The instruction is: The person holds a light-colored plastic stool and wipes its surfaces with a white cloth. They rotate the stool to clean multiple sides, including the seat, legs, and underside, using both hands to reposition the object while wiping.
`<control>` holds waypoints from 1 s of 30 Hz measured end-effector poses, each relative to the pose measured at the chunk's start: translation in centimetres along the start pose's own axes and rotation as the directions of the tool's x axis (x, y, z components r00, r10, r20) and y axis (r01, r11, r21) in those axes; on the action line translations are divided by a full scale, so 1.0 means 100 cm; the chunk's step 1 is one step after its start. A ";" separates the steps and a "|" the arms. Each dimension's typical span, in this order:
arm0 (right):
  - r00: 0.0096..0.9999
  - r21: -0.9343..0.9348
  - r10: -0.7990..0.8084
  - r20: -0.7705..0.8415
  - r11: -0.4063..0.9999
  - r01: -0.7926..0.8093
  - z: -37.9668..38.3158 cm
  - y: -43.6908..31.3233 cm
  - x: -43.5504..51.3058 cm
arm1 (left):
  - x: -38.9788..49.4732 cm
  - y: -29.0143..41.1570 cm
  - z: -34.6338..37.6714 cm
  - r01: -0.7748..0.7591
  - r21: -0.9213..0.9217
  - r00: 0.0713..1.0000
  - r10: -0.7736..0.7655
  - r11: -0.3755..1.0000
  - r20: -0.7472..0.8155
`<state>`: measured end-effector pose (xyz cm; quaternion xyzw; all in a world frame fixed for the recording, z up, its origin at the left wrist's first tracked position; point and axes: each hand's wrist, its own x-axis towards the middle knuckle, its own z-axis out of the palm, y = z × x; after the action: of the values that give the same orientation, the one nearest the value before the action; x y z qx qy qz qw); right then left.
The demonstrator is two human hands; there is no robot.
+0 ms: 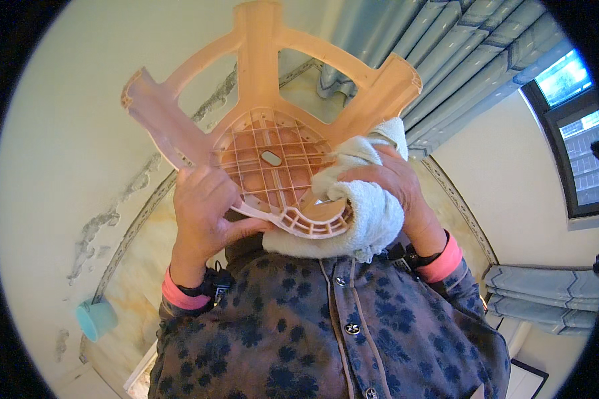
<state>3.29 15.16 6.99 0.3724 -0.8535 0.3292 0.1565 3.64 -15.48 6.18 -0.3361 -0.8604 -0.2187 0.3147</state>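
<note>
An orange plastic stool [258, 65] is held up before me, its ribbed underside facing me and its legs spreading outward. My left hand [204, 204] grips the stool's near-left edge, thumb below and fingers over the rim. In my right hand [397, 174] is a bunched pale terry cloth [374, 214]. The cloth presses against the stool's right side and wraps around the end of the near leg, hiding part of it. A small oval hole shows at the middle of the ribbed seat.
Blue patterned curtains [459, 55] hang at the upper right, beside a dark-framed window [574, 144]. A light blue bucket [96, 319] is at the lower left by the wall. Folded blue fabric [539, 294] is at the right. The left wall [70, 164] has peeling patches.
</note>
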 end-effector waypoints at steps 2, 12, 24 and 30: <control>0.988 -0.127 -0.134 -0.080 0.984 0.123 -0.004 0.013 0.009 | 0.000 -0.006 -0.002 0.003 -0.003 1.000 -0.003 1.000 -0.016; 0.969 -0.195 -0.247 -0.017 0.951 0.239 -0.026 0.011 0.042 | -0.014 -0.087 -0.036 0.331 0.045 0.927 -0.316 0.943 -0.204; 0.955 -0.120 -0.159 -0.250 0.984 0.133 -0.038 -0.014 0.055 | 0.056 -0.052 -0.030 0.127 -0.558 0.937 -0.283 0.820 -0.203; 0.967 -0.298 -0.003 -0.253 0.952 -0.075 -0.049 -0.006 0.018 | 0.088 -0.031 0.036 0.330 -0.727 0.920 -0.378 0.603 0.104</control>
<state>2.62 17.17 11.78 0.2835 -0.8741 0.2407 0.3125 -5.09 -11.58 9.15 -0.2495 -0.7393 -0.6117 0.1302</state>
